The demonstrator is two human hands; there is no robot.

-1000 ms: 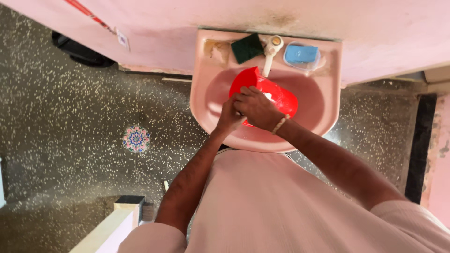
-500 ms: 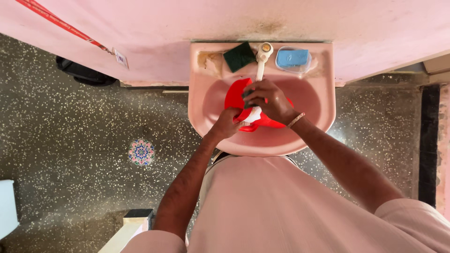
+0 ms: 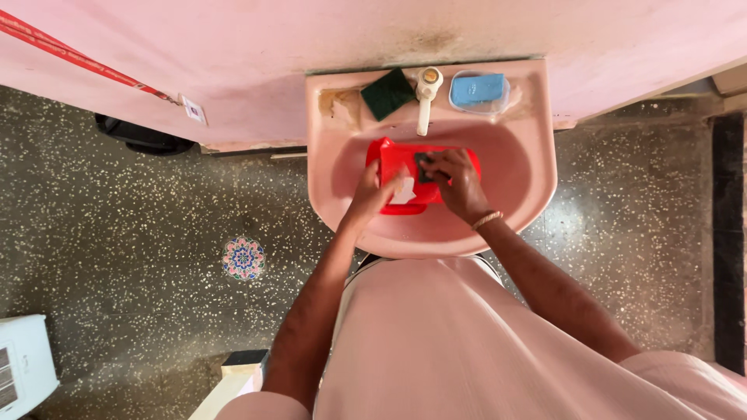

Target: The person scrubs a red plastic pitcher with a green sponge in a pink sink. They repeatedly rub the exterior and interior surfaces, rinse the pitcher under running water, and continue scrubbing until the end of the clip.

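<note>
- A pink wash basin (image 3: 529, 183) sits against the pink wall in the upper centre of the frame, and a red plastic container (image 3: 405, 159) is held inside its bowl, just below the tap (image 3: 426, 97).
- The left hand (image 3: 373, 194) grips the red container at its left edge, fingers curled over the rim; a white patch, foam or a label, shows on the red surface beside the thumb.
- The right hand (image 3: 459, 183) lies over the right part of the container, fingers closed on a small dark scrubber (image 3: 424, 166) pressed against the red plastic. A thin bracelet (image 3: 487, 220) circles that wrist.
- On the basin's back ledge, left of the tap, lies a dark green scouring pad (image 3: 387, 93).
- Right of the tap stands a clear soap dish (image 3: 507, 101) holding a blue bar of soap (image 3: 477, 89).
- The speckled floor (image 3: 117, 233) fills the left of the frame, with a small round flower-patterned mark (image 3: 243, 258) at centre left.
- A white box-like object (image 3: 23, 362) sits at the lower left corner.
</note>
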